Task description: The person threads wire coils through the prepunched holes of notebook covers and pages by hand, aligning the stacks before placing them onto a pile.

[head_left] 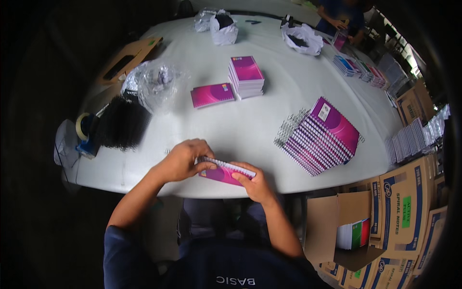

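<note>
From up here I look down on a white table (250,130) and on both of my hands at its near edge. My left hand (182,160) lies curled over the left end of a small magenta notebook (225,172), fingers bent down onto the wire spiral along its far edge, thumb tucked against the cover. My right hand (255,183) pinches the notebook's right end, thumb on top and fingers underneath. The notebook sits slightly tilted, just above the table's near rim, between the two hands.

To the right of it, well apart, I see a slanted stack of spiral-bound magenta notebooks (320,137) leaning like fallen dominoes, with their wire coils sticking out on the left side. Farther up the table stands a neat pile of notebooks (246,76), and just left of it a single notebook (212,95) lies flat. On the left side I make out a dark bundle of black wire coils (121,123), a crumpled clear plastic bag (155,84) beside it, and a tape dispenser (85,130) at the table's edge. Open cardboard boxes (385,212) stand at the lower right. At the far end another person's hands (342,24) work on something pink
</note>
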Motion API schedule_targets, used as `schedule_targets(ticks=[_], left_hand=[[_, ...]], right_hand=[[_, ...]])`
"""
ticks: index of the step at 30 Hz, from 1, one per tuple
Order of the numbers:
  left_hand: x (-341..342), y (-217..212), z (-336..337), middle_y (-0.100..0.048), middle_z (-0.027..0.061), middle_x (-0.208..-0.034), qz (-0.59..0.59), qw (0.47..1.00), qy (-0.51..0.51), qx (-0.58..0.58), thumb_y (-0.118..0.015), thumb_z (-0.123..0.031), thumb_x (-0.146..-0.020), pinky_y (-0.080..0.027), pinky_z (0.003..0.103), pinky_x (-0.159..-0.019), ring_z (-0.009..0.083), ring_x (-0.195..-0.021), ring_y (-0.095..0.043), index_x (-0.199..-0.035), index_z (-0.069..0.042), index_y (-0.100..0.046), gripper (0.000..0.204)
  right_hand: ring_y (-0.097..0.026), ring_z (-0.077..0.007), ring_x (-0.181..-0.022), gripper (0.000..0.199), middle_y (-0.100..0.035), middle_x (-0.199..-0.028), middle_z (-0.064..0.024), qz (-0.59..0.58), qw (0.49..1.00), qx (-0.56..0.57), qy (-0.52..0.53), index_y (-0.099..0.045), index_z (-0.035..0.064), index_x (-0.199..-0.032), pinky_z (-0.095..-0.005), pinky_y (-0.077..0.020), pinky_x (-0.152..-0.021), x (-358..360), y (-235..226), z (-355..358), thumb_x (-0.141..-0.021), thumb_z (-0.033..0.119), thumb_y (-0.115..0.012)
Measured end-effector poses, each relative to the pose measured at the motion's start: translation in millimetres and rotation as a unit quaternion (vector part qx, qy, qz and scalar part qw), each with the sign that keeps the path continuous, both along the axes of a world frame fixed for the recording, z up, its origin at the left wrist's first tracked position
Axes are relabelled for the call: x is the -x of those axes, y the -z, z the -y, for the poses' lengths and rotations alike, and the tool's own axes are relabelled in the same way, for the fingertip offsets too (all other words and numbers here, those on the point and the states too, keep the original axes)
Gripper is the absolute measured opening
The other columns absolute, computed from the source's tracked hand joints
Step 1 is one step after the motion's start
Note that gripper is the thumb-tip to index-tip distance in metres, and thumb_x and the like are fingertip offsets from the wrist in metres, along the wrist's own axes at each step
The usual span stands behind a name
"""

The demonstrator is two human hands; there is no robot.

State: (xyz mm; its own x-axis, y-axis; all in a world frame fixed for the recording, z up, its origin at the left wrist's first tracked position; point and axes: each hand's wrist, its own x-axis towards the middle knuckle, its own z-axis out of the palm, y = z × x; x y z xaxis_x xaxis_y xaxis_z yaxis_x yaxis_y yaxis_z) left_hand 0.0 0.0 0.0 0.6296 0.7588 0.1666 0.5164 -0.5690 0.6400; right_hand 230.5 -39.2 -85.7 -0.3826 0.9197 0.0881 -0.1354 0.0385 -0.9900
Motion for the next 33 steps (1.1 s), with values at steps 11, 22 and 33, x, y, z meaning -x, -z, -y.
schedule_targets(ticks=[11, 22, 33], left_hand=[[-37, -10, 15, -0.057, 0.0167, -0.115, -0.042, 0.947, -0.247, -0.202, -0.050, -0.022, -0.092, -0.035, 0.043, -0.094, 0.0329, -0.109, -0.051, -0.130, -0.009, -0.046, 0.040], [-77, -30, -94, -0.055, 0.0101, -0.117, -0.124, 0.799, -0.356, -0.467, -0.060, -0.013, -0.082, -0.033, 0.044, -0.097, 0.0253, -0.108, -0.051, -0.136, -0.013, -0.039, 0.058], [-43, -6, -18, -0.054, 0.0088, -0.057, -0.048, 0.962, -0.095, -0.251, -0.057, -0.031, -0.089, -0.041, 0.040, -0.054, 0.0283, -0.055, -0.053, -0.059, -0.006, -0.058, 0.038]], right_hand=[[-0.065, -0.0264, -0.097, 0.032, -0.063, -0.109, -0.0168, 0.323, 0.821, -0.460, 0.105, -0.059, -0.0008, -0.112, -0.0347, -0.0535, -0.081, 27, -55, 24, -0.080, 0.004, -0.057], [-0.064, -0.0276, -0.094, 0.026, -0.063, -0.101, -0.0162, 0.241, 0.794, -0.558, -0.017, -0.060, -0.0026, -0.104, -0.0335, -0.0538, -0.079, 87, -65, 78, -0.080, 0.004, -0.055], [-0.057, -0.0113, -0.094, 0.027, -0.065, -0.104, -0.0084, -0.046, 0.990, -0.067, 0.113, -0.059, -0.0044, -0.114, -0.0256, -0.0456, -0.085, -3, -2, 3, -0.090, 0.008, -0.056]])
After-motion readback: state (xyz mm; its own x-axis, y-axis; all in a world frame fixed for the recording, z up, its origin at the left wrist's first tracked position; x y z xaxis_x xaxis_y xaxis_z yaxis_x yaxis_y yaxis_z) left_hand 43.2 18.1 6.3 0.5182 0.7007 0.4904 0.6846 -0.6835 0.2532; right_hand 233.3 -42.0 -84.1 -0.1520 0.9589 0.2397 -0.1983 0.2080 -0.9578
